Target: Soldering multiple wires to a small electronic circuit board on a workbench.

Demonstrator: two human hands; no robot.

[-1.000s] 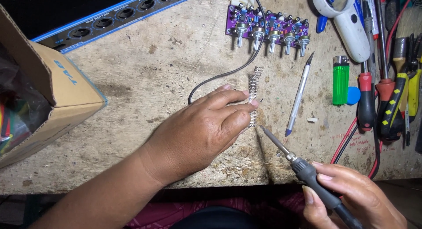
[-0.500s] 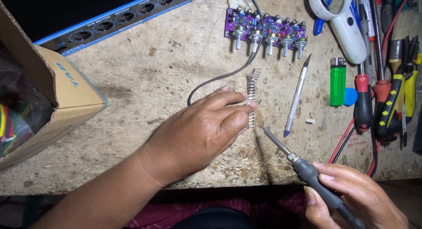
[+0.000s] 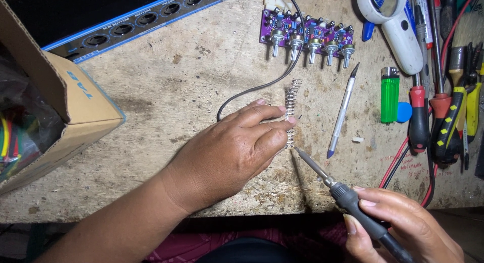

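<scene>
- Here, a narrow strip of grey metal pin headers (image 3: 291,111) lies upright in the view on the worn, pale wooden desk (image 3: 166,96), its short pins sticking out in a close row along both edges like a comb.
- The left hand (image 3: 237,152) rests flat and loosely spread, palm down, its fingertips (image 3: 288,121) pressing on the strip's lower half; it grips nothing.
- The right hand (image 3: 403,227) is closed around the dark handle of a soldering iron (image 3: 343,192), held like a pen, whose metal tip touches the strip's lower end.
- A thin black cable (image 3: 262,86) curves just left of the strip, up to a purple circuit board with five knobbed shafts (image 3: 307,36).
- A slim silver craft knife (image 3: 343,111) lies just right of the strip; a green lighter (image 3: 389,94) lies beyond it.
</scene>
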